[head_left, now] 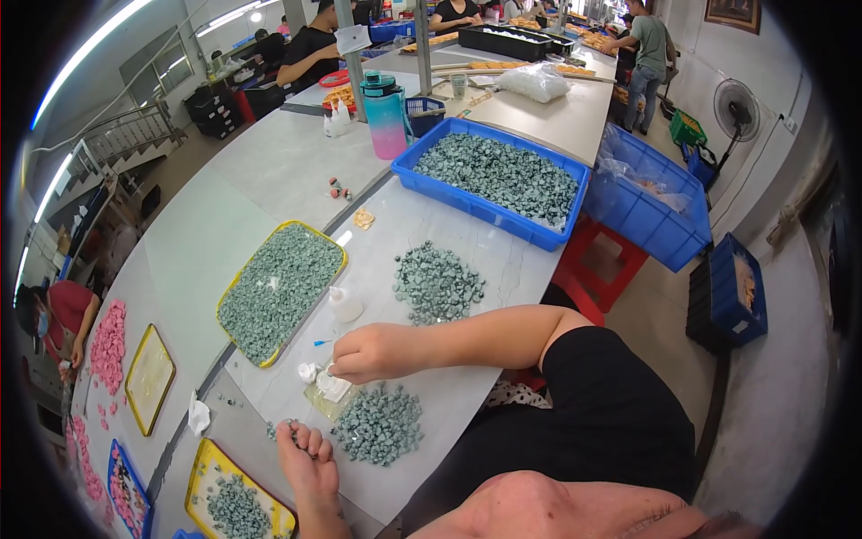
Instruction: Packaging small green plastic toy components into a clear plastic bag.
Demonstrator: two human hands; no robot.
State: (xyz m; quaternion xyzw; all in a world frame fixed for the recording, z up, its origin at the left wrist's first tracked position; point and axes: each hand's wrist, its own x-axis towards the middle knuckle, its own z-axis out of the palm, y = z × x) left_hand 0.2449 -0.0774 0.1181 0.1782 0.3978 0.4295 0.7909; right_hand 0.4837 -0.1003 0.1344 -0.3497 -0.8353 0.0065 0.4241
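Note:
My right hand is closed, fingertips pressed together over a crumpled white tissue on a pale yellowish pad. Whatever it pinches is hidden. My left hand is turned up with its fingers curled in. Small grey-green bits show by its thumb tip, but I cannot make out what it grips. Beside the hands lies a heap of small grey-green pieces; a second heap sits beyond my right forearm. A small white squeeze bottle and a blue dispensing tip are just past my right hand.
Yellow-rimmed trays of grey-green pieces stand on the left. A large blue bin of them is at the back, near a blue-pink drinking bottle. Pink pieces lie far left, beside a person. Red stool at right.

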